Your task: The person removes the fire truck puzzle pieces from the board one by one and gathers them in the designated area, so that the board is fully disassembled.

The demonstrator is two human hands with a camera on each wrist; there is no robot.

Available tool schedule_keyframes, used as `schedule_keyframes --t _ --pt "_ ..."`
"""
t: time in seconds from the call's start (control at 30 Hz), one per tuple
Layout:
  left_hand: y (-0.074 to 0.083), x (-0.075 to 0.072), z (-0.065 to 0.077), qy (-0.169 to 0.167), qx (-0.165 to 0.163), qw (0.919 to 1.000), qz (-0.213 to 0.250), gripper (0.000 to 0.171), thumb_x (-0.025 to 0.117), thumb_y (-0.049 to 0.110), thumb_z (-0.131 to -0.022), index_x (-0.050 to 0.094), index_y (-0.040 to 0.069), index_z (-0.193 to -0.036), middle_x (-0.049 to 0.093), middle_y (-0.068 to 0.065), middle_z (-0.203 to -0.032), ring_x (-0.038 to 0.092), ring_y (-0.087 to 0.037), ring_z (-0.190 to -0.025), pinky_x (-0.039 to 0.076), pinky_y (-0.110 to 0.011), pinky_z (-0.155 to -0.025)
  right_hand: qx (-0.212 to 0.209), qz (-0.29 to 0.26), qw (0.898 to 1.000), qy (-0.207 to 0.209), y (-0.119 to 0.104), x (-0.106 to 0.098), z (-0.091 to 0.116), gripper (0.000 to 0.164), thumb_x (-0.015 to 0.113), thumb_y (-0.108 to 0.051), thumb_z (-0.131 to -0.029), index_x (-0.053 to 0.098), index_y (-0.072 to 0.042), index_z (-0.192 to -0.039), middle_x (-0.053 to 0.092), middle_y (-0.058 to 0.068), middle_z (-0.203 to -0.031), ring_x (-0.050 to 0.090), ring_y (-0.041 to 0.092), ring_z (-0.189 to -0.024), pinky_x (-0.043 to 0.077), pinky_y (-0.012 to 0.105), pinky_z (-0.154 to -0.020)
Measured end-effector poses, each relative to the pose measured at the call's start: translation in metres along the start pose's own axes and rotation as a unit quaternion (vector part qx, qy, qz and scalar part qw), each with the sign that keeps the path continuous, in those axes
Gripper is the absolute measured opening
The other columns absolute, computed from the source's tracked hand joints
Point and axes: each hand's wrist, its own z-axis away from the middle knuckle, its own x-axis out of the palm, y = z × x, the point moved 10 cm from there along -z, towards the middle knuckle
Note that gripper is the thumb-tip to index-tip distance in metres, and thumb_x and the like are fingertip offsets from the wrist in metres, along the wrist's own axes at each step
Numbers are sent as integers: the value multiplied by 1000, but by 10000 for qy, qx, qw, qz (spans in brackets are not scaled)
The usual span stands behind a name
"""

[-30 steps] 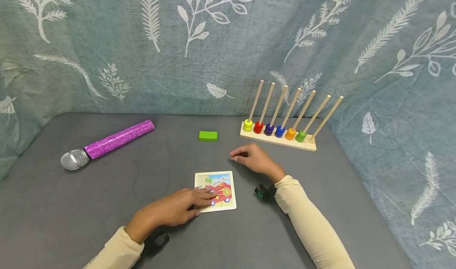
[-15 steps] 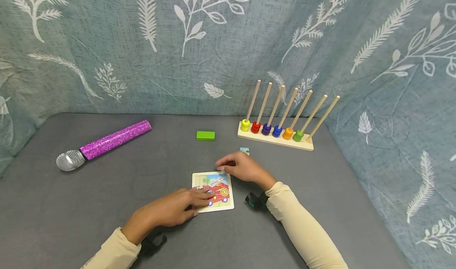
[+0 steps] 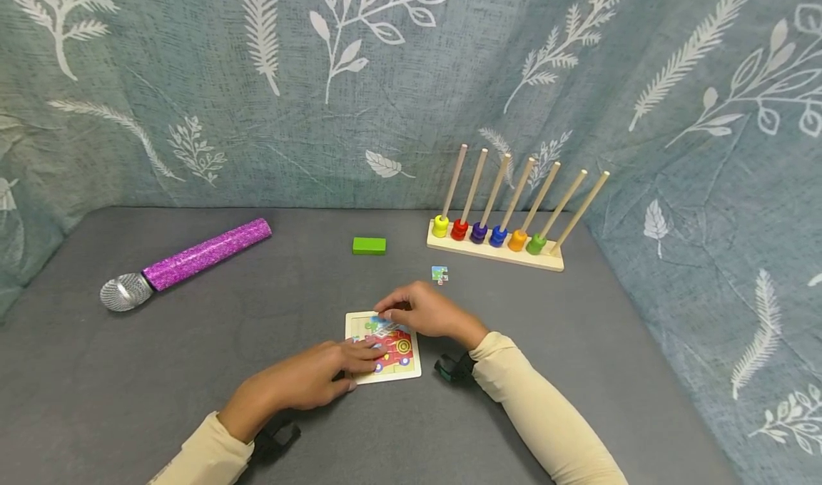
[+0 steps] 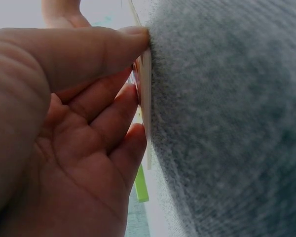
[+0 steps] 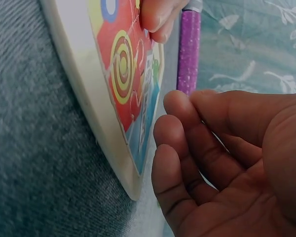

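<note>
A small square jigsaw puzzle [image 3: 401, 346] with a pale wooden frame shows a red fire engine and a white ladder under blue sky. Bare tray shows at its upper left. My left hand [image 3: 317, 374] rests on its left side, fingers extended over the picture; in the left wrist view the thumb [image 4: 133, 39] lies at the frame's edge. Over the top edge is my right hand [image 3: 424, 310], thumb and forefinger tips together in the right wrist view; I cannot tell whether a piece is pinched there. A loose puzzle piece [image 3: 439, 274] lies beyond that hand.
Behind the puzzle lies a green block [image 3: 369, 246]. A wooden peg stand [image 3: 494, 251] with coloured rings stands at the back right. A glittery purple microphone [image 3: 205, 255] lies at the left. A patterned curtain [image 3: 289, 135] hangs behind the grey table [image 3: 225, 371].
My right hand has moved left and nearer, from beside the peg stand to over the puzzle's top edge, uncovering the loose piece. The left hand has stayed on the puzzle.
</note>
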Motion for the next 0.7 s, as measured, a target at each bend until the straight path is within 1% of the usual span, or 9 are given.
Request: schedule_keyframes --t 0.2,0.33,0.5,0.6,0.7 --pt "1 0 0 -45 10 10000 27 43 62 -4 -88 62 3 -131 49 -5 -144 43 -27 -134 40 -52 -104 -217 311 9992 -131 -6 4 -2 22 58 0 -93 73 0 -110 72 5 -100 55 0 -78 47 18 -66" --pt "2 2 -2 -92 46 9999 10 42 62 -3 -89 62 4 -130 50 -4 -144 43 -26 -134 40 -51 -104 -265 473 9984 -180 -7 6 -3 22 59 -1 -93 73 -2 -110 72 4 -101 53 1 -76 46 18 -65" --pt "1 3 -2 -93 15 9999 54 42 62 -4 -89 62 3 -130 49 -5 -144 43 -26 -134 40 -51 -104 -257 481 9981 -295 -7 11 -6 21 60 -3 -94 73 -3 -110 71 5 -105 55 1 -83 47 17 -72" --pt "0 2 -1 -64 3 10000 74 42 63 -4 -89 62 2 -130 49 -6 -144 42 -28 -134 40 -51 -104 -202 389 9985 -324 -7 13 -9 21 60 -3 -94 73 -3 -110 72 5 -105 54 2 -79 46 18 -69" --pt "1 0 0 -17 18 10000 49 41 63 -4 -88 62 2 -129 49 -6 -144 43 -28 -133 40 -51 -104 -165 256 9990 -322 -6 14 -12 20 61 -3 -94 74 -3 -109 72 5 -104 54 1 -79 47 18 -70"
